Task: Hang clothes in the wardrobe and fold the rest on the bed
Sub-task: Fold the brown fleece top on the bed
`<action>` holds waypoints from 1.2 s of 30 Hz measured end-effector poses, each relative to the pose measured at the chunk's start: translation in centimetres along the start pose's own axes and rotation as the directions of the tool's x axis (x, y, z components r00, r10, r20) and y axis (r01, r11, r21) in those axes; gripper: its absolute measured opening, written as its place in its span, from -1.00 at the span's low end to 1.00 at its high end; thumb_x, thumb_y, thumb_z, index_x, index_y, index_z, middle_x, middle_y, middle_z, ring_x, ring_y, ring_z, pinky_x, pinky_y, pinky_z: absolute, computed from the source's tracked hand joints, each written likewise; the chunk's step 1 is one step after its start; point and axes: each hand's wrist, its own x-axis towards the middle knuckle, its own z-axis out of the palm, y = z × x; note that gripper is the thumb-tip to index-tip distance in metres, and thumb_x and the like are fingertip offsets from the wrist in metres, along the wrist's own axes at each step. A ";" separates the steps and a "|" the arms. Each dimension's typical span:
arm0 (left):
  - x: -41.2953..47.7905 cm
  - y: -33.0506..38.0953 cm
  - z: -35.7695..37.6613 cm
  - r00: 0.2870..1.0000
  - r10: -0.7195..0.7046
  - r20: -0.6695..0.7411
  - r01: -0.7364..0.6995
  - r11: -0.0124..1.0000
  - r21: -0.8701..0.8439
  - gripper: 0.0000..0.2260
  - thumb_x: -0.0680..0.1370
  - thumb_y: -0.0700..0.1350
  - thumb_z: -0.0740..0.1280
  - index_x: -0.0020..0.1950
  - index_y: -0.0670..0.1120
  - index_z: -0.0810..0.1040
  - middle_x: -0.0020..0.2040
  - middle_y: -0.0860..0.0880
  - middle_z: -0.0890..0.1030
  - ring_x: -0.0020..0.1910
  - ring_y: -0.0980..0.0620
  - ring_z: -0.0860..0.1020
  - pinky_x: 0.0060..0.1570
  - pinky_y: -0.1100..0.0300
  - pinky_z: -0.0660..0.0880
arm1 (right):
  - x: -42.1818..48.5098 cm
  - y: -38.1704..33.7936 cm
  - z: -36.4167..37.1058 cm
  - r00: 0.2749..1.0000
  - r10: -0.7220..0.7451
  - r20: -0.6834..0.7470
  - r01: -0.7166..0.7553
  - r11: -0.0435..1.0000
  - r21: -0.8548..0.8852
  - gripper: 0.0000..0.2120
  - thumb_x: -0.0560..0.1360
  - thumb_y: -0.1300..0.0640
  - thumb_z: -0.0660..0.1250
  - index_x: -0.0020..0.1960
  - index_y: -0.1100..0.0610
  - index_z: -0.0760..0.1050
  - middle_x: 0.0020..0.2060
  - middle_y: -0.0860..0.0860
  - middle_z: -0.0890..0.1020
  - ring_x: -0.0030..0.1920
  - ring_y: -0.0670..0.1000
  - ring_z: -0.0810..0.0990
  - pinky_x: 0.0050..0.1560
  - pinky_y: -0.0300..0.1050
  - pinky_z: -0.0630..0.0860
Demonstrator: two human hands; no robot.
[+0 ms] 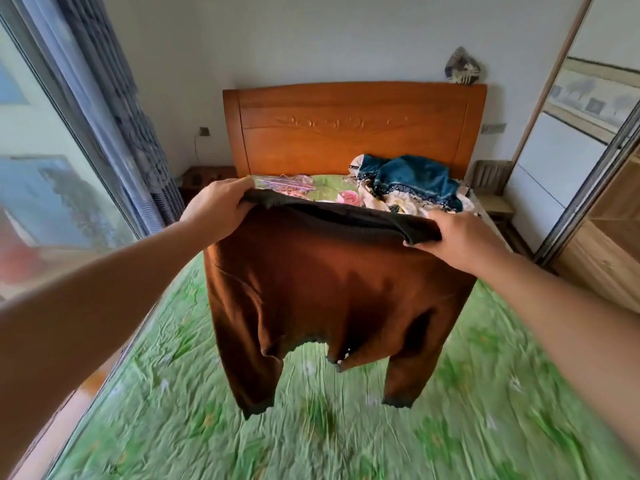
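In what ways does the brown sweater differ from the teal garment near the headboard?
The brown sweater hangs in the air, its dark edge gripped by the left hand and right hand; the teal garment lies on the bed, untouched. The sweater is spread out with sleeves dangling; the teal garment is crumpled. The sweater is plain brown; the teal garment has a patterned border. Both are unfolded clothes.

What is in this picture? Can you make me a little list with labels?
bed: green flowery sheet
sweater: brown, held up over the bed, sleeves hanging down
left hand: grips one end of the dark hem
right hand: grips the other end
hangers: pink, on the bed near the headboard
clothes pile: blue and flowery, right of the hangers
wardrobe: on the right
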 end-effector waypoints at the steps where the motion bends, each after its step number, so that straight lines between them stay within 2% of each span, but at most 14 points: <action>1: -0.3 -0.3 0.1 1.000 0.000 0.018 0.000 1.000 0.010 -0.91 0.58 -0.08 0.32 0.05 -0.04 0.47 -0.02 -0.10 0.62 -0.04 -0.23 0.58 -0.10 -0.11 0.54 | 0.0 0.5 -0.1 0.999 -0.019 0.026 0.020 0.998 -0.054 -0.34 0.35 -0.53 0.27 -0.02 0.07 0.52 -0.34 0.08 0.54 -0.24 0.20 0.63 -0.24 0.02 0.57; 3: -0.6 -0.7 0.5 0.998 -0.008 0.060 0.006 1.000 0.021 -0.89 0.60 -0.05 0.31 0.07 -0.05 0.49 -0.03 -0.12 0.63 -0.05 -0.23 0.59 -0.11 -0.09 0.54 | 0.2 1.1 0.0 0.996 -0.041 0.075 0.050 0.992 -0.116 -0.15 0.25 -0.70 0.03 -0.06 0.05 0.54 -0.38 0.03 0.46 -0.24 0.18 0.62 -0.20 0.02 0.58; 5: -0.9 -0.8 1.1 0.993 -0.033 0.112 0.033 0.999 0.004 -0.89 0.61 -0.03 0.30 0.08 -0.03 0.50 -0.07 -0.14 0.63 -0.10 -0.22 0.57 -0.13 -0.08 0.53 | 0.6 1.4 0.3 0.992 -0.013 0.129 0.029 0.993 -0.118 -0.17 0.20 -0.72 0.01 -0.13 0.01 0.52 -0.37 -0.02 0.44 -0.25 0.15 0.59 -0.23 -0.03 0.53; 8: -1.1 -1.0 2.6 0.981 -0.052 0.189 0.059 0.998 -0.028 -0.93 0.63 -0.01 0.29 0.03 0.00 0.49 -0.16 -0.09 0.58 -0.17 -0.18 0.55 -0.16 -0.07 0.53 | 0.9 1.5 1.4 0.952 0.102 0.290 -0.132 0.987 0.087 -0.51 0.27 -0.51 0.36 -0.24 -0.08 0.48 -0.30 -0.05 0.55 -0.16 0.09 0.59 -0.26 -0.08 0.42; 11: -1.0 -1.5 4.5 0.966 -0.050 0.253 0.065 0.997 -0.050 -0.93 0.63 -0.03 0.29 0.02 -0.01 0.50 -0.19 -0.06 0.54 -0.17 -0.16 0.53 -0.17 -0.02 0.50 | 1.1 2.7 3.4 0.903 0.176 0.391 -0.272 0.941 0.203 -0.67 0.34 -0.20 0.57 -0.14 0.01 0.59 -0.21 0.01 0.63 -0.09 0.10 0.61 -0.12 -0.03 0.52; 14: -0.2 -2.4 6.5 0.952 -0.027 0.306 0.040 0.998 -0.038 -0.93 0.62 -0.03 0.29 0.03 -0.01 0.50 -0.24 -0.04 0.52 -0.17 -0.19 0.55 -0.16 -0.02 0.49 | 1.6 3.5 5.5 0.891 0.192 0.411 -0.259 0.959 0.112 -0.59 0.40 -0.26 0.50 -0.05 0.08 0.59 -0.20 0.02 0.57 -0.10 0.12 0.59 -0.05 0.04 0.56; 18: 3.3 -3.0 8.6 0.936 -0.037 0.349 0.040 0.999 -0.002 -0.91 0.64 -0.06 0.28 0.05 -0.07 0.50 -0.22 -0.03 0.50 -0.12 -0.19 0.56 -0.19 0.03 0.41 | 4.8 4.2 6.7 0.887 0.216 0.408 -0.243 0.970 0.016 -0.49 0.35 -0.47 0.31 -0.13 -0.02 0.51 -0.21 0.02 0.59 -0.16 0.09 0.58 -0.10 0.01 0.58; 20: 6.2 -3.3 8.7 0.947 -0.044 0.320 0.049 0.999 -0.008 -0.91 0.63 -0.08 0.28 0.05 -0.08 0.51 -0.20 -0.04 0.49 -0.10 -0.21 0.57 -0.15 0.01 0.46 | 7.7 4.6 6.1 0.907 0.209 0.365 -0.232 0.972 0.022 -0.43 0.27 -0.54 0.20 -0.15 -0.05 0.52 -0.20 0.02 0.61 -0.14 0.10 0.59 -0.08 0.01 0.59; 22: 9.7 -3.6 7.9 0.961 -0.053 0.272 0.056 0.998 -0.005 -0.90 0.63 -0.07 0.29 0.09 -0.07 0.53 -0.13 -0.10 0.56 -0.06 -0.24 0.58 -0.08 -0.03 0.52 | 11.2 4.8 4.5 0.937 0.198 0.288 -0.208 0.978 0.005 -0.44 0.32 -0.53 0.17 -0.09 -0.07 0.54 -0.13 0.04 0.63 -0.07 0.15 0.61 -0.03 0.03 0.59; 25: 15.3 -3.9 4.8 0.981 -0.051 0.188 0.048 0.999 0.021 -0.82 0.64 -0.04 0.29 0.18 -0.07 0.55 0.01 -0.18 0.64 0.00 -0.24 0.60 -0.01 -0.06 0.53 | 16.8 5.1 0.6 0.975 0.175 0.133 -0.176 0.984 -0.008 -0.58 0.46 -0.40 0.20 -0.07 -0.07 0.53 -0.03 0.11 0.65 0.02 0.21 0.62 0.00 0.05 0.56; 28: 19.5 -3.5 0.3 0.998 -0.036 0.046 0.034 0.999 0.034 -0.84 0.64 -0.01 0.28 0.10 -0.09 0.54 -0.06 -0.18 0.63 -0.07 -0.24 0.58 -0.06 -0.10 0.53 | 21.0 4.9 -4.6 0.988 0.142 -0.057 -0.142 0.990 -0.007 -0.61 0.56 -0.30 0.20 0.02 -0.01 0.58 -0.06 0.14 0.64 -0.06 0.22 0.59 -0.10 0.02 0.51; 31: 20.4 -2.5 -3.1 0.997 -0.037 -0.070 0.041 0.997 0.060 -0.79 0.64 0.00 0.28 0.16 -0.10 0.53 -0.02 -0.21 0.62 -0.04 -0.27 0.57 -0.06 -0.09 0.53 | 21.5 3.8 -8.4 0.970 0.049 -0.238 -0.060 0.998 -0.037 -0.63 0.62 -0.22 0.21 0.11 0.05 0.58 -0.09 0.17 0.63 -0.06 0.25 0.60 -0.15 -0.01 0.44; 33: 18.9 -1.4 -3.9 0.997 -0.019 -0.081 0.024 0.998 0.051 -0.81 0.64 -0.02 0.29 0.16 -0.11 0.54 -0.04 -0.21 0.62 -0.06 -0.25 0.57 -0.10 -0.03 0.50 | 20.1 3.3 -8.8 0.964 -0.012 -0.266 -0.002 0.999 -0.052 -0.68 0.63 -0.18 0.21 0.09 0.05 0.55 -0.16 0.11 0.59 -0.14 0.20 0.57 -0.20 -0.03 0.41; 36: 14.5 0.0 -2.1 0.999 -0.017 0.036 0.015 0.999 0.041 -0.85 0.65 -0.05 0.29 0.16 -0.07 0.55 -0.12 -0.11 0.58 -0.12 -0.18 0.58 -0.17 0.04 0.48 | 16.5 3.1 -6.2 0.986 -0.075 -0.152 0.070 0.997 -0.036 -0.78 0.62 -0.09 0.23 0.07 0.05 0.50 -0.19 0.02 0.53 -0.19 0.10 0.52 -0.21 -0.04 0.43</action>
